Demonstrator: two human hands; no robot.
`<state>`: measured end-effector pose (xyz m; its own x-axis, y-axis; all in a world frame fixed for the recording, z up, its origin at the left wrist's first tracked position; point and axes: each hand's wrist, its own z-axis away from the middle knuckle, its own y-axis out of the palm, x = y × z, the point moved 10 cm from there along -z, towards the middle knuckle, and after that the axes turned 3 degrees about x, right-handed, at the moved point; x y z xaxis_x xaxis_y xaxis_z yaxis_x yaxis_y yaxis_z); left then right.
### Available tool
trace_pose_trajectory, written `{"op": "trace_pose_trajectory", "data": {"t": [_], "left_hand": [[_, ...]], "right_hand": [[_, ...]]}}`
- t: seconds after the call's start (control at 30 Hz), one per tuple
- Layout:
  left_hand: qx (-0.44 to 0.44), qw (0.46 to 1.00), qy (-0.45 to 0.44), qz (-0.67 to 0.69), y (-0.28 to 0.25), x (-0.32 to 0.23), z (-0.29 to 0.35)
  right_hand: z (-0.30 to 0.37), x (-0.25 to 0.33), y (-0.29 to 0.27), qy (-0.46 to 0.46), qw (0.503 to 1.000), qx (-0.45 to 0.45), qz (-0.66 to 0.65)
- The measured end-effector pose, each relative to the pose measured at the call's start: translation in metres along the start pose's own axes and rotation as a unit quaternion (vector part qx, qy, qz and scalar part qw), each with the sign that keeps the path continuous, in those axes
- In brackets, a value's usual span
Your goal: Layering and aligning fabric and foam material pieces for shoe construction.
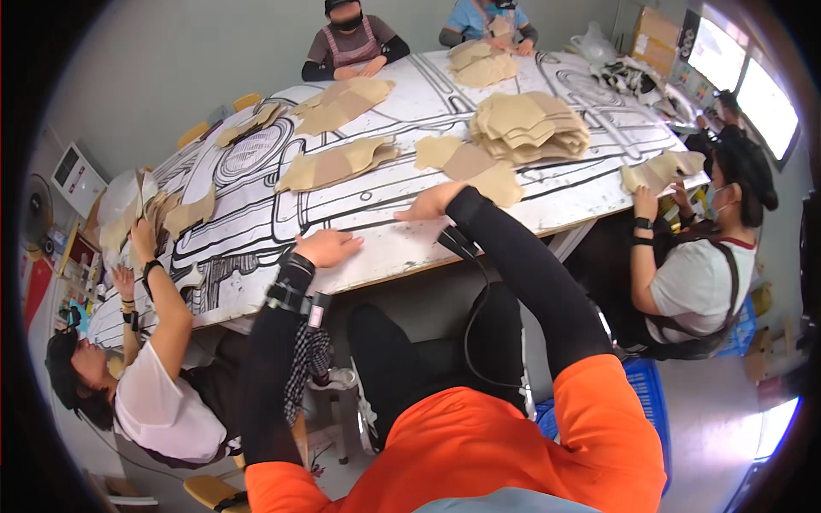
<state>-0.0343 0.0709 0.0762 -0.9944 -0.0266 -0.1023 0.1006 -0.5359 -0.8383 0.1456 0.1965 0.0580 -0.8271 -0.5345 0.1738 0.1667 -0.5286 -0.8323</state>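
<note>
My left hand (329,248) rests at the near edge of the white table (376,256), its fingers stretched out to the right and nothing in them. Just to its right, my right hand (432,203) hovers over or touches the tabletop, fingers extended leftward and empty. Beyond my right hand lies a flat cut piece with tan ends and a browner middle (469,162). A similar tan and brown piece, or a small pile of them (338,164), lies beyond my left hand. Farther right is a tall stack of tan pieces (528,126). Black bands circle both my wrists.
Co-workers sit around the table: one at left (154,385), one at right (697,248) holding a tan piece (663,171), two at the far side. More tan piles (344,104) lie between us. Blue baskets (646,398) stand beside my seat. A cable (469,342) hangs below my right wrist.
</note>
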Motion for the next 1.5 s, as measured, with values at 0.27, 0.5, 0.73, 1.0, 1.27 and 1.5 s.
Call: {"op": "trace_pose_trajectory", "data": {"t": [0.27,0.5,0.73,1.0,1.27,1.5], "left_hand": [[-0.031,0.997,0.004,-0.074,-0.010,0.051,0.042],[-0.213,0.975,0.033,-0.053,0.068,0.050,0.058],[-0.062,0.984,0.147,0.077,0.059,0.086,0.032],[-0.034,0.990,0.112,-0.073,0.045,0.074,-0.005],[-0.247,0.962,-0.043,-0.110,0.066,0.013,0.050],[-0.200,0.965,0.169,0.003,0.056,0.037,0.026]], "right_hand": [[0.023,0.061,-0.054,-0.016,1.000,0.004,0.009],[0.081,0.075,0.065,-0.026,0.915,-0.392,0.093],[0.060,0.078,0.042,-0.088,0.980,-0.179,0.010],[0.082,0.058,0.065,-0.100,0.987,-0.126,-0.021],[0.085,0.053,0.063,-0.062,0.990,-0.127,-0.003],[0.038,0.027,0.011,-0.066,0.996,-0.031,-0.046]]}}
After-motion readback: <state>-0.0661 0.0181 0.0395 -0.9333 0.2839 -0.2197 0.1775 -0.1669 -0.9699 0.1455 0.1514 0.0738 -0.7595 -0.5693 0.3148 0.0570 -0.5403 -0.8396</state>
